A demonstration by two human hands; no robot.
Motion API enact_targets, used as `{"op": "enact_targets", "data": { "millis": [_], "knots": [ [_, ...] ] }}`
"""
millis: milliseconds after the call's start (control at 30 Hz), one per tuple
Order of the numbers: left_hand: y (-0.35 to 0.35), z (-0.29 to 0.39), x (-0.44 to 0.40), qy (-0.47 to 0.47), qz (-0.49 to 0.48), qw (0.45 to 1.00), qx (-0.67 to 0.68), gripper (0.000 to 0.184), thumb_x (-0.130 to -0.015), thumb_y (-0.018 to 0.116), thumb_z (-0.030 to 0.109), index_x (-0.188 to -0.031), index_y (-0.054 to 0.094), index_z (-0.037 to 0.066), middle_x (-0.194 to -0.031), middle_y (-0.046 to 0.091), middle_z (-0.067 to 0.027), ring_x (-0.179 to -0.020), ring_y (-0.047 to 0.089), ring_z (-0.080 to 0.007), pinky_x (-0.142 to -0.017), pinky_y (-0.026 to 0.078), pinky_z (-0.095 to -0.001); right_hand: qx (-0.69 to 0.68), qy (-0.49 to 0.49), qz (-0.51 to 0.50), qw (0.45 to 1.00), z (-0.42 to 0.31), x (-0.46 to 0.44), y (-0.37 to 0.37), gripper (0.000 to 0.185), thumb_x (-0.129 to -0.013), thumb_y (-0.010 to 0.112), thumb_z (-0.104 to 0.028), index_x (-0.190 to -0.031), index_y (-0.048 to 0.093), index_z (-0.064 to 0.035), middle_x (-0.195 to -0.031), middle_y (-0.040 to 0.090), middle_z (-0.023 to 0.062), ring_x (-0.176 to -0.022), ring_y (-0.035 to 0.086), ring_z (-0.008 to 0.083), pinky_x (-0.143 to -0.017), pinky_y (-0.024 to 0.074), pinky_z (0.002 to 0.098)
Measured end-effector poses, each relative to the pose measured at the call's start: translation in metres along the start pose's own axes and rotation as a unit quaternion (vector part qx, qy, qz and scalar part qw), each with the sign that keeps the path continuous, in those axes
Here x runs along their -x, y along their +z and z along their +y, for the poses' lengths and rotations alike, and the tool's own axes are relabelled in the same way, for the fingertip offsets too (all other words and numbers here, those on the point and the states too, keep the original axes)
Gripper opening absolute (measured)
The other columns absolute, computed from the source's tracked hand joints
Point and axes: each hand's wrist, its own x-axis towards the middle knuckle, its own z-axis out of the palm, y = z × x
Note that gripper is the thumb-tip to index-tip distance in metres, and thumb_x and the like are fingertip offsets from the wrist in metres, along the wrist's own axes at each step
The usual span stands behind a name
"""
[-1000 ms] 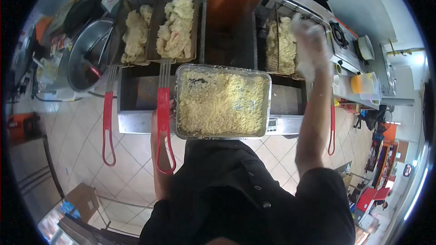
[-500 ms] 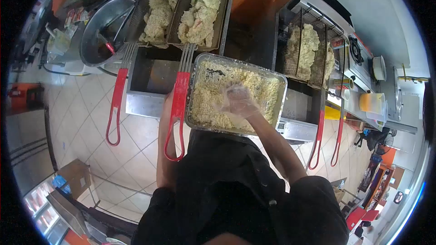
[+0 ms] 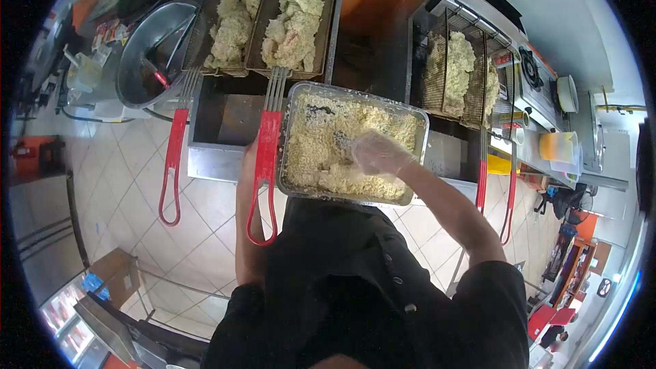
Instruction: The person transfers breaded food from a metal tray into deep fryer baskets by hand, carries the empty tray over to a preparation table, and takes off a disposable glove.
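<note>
My right hand (image 3: 381,154), in a clear plastic glove, reaches down into pale, crumbly breading (image 3: 321,140) in a shallow metal tray (image 3: 285,113). Its fingertips are buried or blurred, so their grip does not show. My left hand (image 3: 251,156) is beside the tray's left side, mostly behind the red handle (image 3: 268,150) of a fry basket; its fingers are hidden. Whether it touches the tray I cannot tell. Beyond the tray, breaded pieces (image 3: 295,27) fill that basket, and more breaded pieces (image 3: 234,31) lie in the basket to its left.
Right of the tray, more fry baskets (image 3: 471,68) hold breaded pieces, their red handles (image 3: 482,178) sticking out towards me. A large metal bowl (image 3: 133,61) with utensils stands at the left. A gas burner (image 3: 529,72) and an orange-filled container (image 3: 557,147) are farther right.
My right hand has shifted right and slightly down within the tray, and the breading under it is disturbed, showing a darker patch. My left hand stays by the tray's left side.
</note>
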Motion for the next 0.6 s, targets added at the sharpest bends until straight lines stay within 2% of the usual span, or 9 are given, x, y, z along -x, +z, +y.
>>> {"op": "enact_targets", "data": {
  "millis": [67,167,267,333,400,433,500,533,600],
  "knots": [
    [0.002,0.002,0.004,0.001,-0.005,1.0,-0.013,0.039,-0.095,0.051,0.036,-0.108,0.062,0.001,-0.083,0.064,-0.0022,-0.066,0.059,-0.0089,-0.056,0.046,-0.0237,-0.028,0.021,-0.08,0.996,0.005,0.006,-0.01,0.013,-0.066,0.064,-0.014,-0.07,0.067,-0.0021,-0.068,0.056,0.0154,-0.069,0.06,0.0284,-0.067,0.0517,0.0363],
    [-0.016,-0.002,0.001,0.004,-0.015,0.998,-0.057,0.045,-0.093,0.05,0.041,-0.116,0.059,0.003,-0.095,0.062,-0.0043,-0.075,0.058,-0.0114,-0.065,0.045,-0.0282,-0.144,0.043,0.018,0.988,0.019,0.023,-0.002,0.009,-0.061,0.059,-0.007,-0.067,0.064,-0.0022,-0.059,0.051,0.0154,-0.061,0.059,0.0288,-0.066,0.0513,0.0369],
    [-0.048,-0.016,-0.015,0.006,-0.046,0.992,-0.115,0.055,-0.09,0.047,0.05,-0.123,0.055,0.006,-0.11,0.059,-0.0068,-0.087,0.057,-0.0152,-0.079,0.044,-0.0352,-0.206,0.019,0.174,0.963,0.015,0.058,-0.035,0.01,-0.066,0.062,-0.013,-0.067,0.062,-0.0023,-0.062,0.054,0.0146,-0.064,0.06,0.0286,-0.065,0.0506,0.0393],
    [-0.043,-0.024,-0.025,0.005,-0.064,0.987,-0.147,0.061,-0.089,0.045,0.055,-0.127,0.054,0.008,-0.117,0.058,-0.0082,-0.093,0.056,-0.0172,-0.086,0.042,-0.0387,-0.151,0.02,0.249,0.956,0.023,0.084,-0.059,0.014,-0.069,0.064,-0.017,-0.067,0.061,-0.0032,-0.063,0.055,0.0131,-0.063,0.059,0.0277,-0.063,0.0507,0.0386],
    [-0.029,-0.019,-0.021,-0.003,-0.049,0.985,-0.165,0.064,-0.089,0.042,0.059,-0.128,0.053,0.009,-0.119,0.057,-0.0091,-0.095,0.055,-0.018,-0.088,0.041,-0.04,-0.126,0.107,0.19,0.968,0.026,0.107,-0.097,0.014,-0.074,0.063,-0.018,-0.072,0.062,-0.0043,-0.071,0.058,0.0116,-0.07,0.06,0.0258,-0.067,0.0504,0.0366],
    [-0.028,-0.018,-0.02,-0.007,-0.037,0.986,-0.16,0.064,-0.089,0.043,0.058,-0.128,0.053,0.008,-0.119,0.058,-0.0093,-0.093,0.056,-0.0175,-0.086,0.043,-0.0383,-0.131,0.193,0.092,0.968,0.024,0.12,-0.131,0.011,-0.076,0.062,-0.016,-0.076,0.063,-0.005,-0.079,0.061,0.011,-0.078,0.061,0.0244,-0.072,0.0501,0.0349],
    [-0.03,-0.018,-0.021,-0.015,-0.018,0.99,-0.137,0.063,-0.088,0.048,0.054,-0.128,0.053,0.006,-0.117,0.059,-0.0093,-0.088,0.058,-0.016,-0.077,0.047,-0.0331,-0.138,0.274,-0.007,0.952,0.038,0.141,-0.171,0.013,-0.079,0.062,-0.018,-0.081,0.064,-0.006,-0.085,0.064,0.01,-0.084,0.063,0.023,-0.075,0.0501,0.0344],
    [-0.033,-0.019,-0.022,-0.018,-0.011,0.992,-0.12,0.063,-0.087,0.051,0.051,-0.128,0.053,0.004,-0.116,0.06,-0.0092,-0.085,0.06,-0.0149,-0.072,0.05,-0.0296,-0.141,0.272,-0.008,0.952,0.056,0.156,-0.181,0.015,-0.08,0.063,-0.022,-0.081,0.064,-0.0062,-0.084,0.064,0.0096,-0.082,0.063,0.023,-0.074,0.0504,0.0355],
    [-0.04,-0.02,-0.024,-0.018,-0.031,0.991,-0.13,0.062,-0.086,0.052,0.052,-0.128,0.053,0.005,-0.118,0.059,-0.0091,-0.086,0.059,-0.0155,-0.075,0.05,-0.0324,0.032,0.14,0.041,0.989,0.099,0.185,-0.186,0.016,-0.076,0.066,-0.022,-0.074,0.065,-0.0061,-0.077,0.065,0.0109,-0.075,0.064,0.0245,-0.067,0.0508,0.0361]
  ]
}}
